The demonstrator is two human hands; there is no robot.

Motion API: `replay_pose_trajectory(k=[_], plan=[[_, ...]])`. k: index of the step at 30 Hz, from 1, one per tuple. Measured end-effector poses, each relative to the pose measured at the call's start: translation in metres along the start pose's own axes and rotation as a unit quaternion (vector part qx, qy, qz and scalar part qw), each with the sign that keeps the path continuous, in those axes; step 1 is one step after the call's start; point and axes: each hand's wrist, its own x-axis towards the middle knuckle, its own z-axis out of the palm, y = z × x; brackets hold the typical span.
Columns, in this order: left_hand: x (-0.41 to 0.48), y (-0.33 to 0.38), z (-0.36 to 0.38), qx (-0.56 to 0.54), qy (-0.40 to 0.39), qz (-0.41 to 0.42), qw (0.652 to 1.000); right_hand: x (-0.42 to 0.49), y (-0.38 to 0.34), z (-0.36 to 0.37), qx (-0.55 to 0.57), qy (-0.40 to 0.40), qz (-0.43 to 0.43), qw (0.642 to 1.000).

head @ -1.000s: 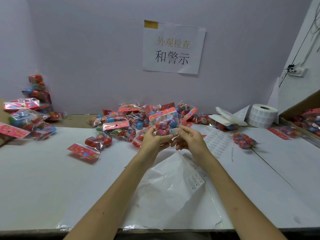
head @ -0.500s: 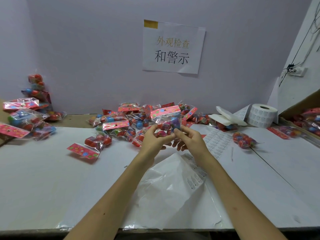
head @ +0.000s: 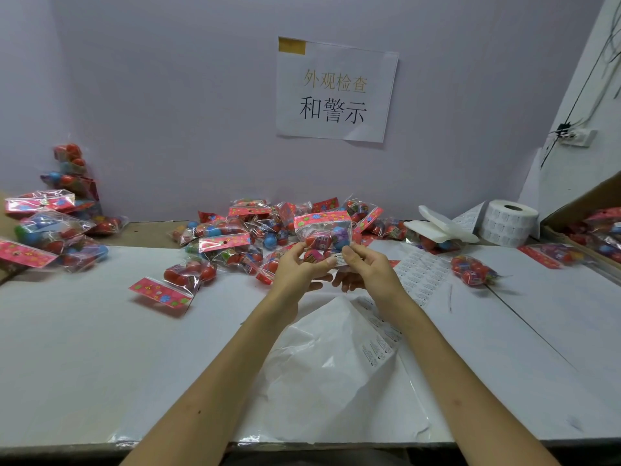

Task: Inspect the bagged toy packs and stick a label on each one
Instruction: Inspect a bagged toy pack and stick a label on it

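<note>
Far left: a stack of packs (head: 50,227) is piled at the table's left edge, with a few more up against the wall behind it. A lone pack (head: 174,280) lies flat on the white table (head: 84,348), pink header card toward the camera. Behind it a loose pile of packs (head: 235,237) runs along the back wall, red and blue balls inside.

Centre: the left hand (head: 297,270) pinches the held pack (head: 324,230) at its bottom left, thumb and fingers curled on the bag. The pack is upright, header card on top, raised above the table in front of the pile. A small white label (head: 339,259) sits at its lower right corner, just beside the left thumb tip. The right hand (head: 368,272) pinches that label against the bag, other fingers curled below. A paper sign (head: 336,90) hangs on the wall above. A crumpled backing sheet (head: 336,361) lies under the forearms.

Right: a flat label sheet (head: 420,274), then a single pack (head: 472,270) on the table. Behind them is a label roll (head: 509,222), hole facing up. Far right: a cardboard box (head: 598,196) with more packs in it.
</note>
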Motion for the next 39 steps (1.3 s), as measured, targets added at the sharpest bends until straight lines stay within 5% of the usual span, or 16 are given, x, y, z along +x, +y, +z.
replay_pose_trajectory(k=[22, 31, 39], plan=[[-0.0034, 0.0010, -0.0049, -0.114, -0.039, -0.055, 0.991, -0.0018, -0.0021, -0.0066, 0.037, -0.059, -0.001, 0.998], [-0.0013, -0.0031, 0.0009, 0.004, -0.021, 0.024, 0.999, -0.0019, 0.0013, -0.0055, 0.004, -0.005, -0.002, 1.000], [-0.0015, -0.0037, -0.0046, -0.067, -0.058, -0.012, 0.996, -0.0007, -0.0005, -0.0091, 0.088, -0.045, 0.010, 0.995]])
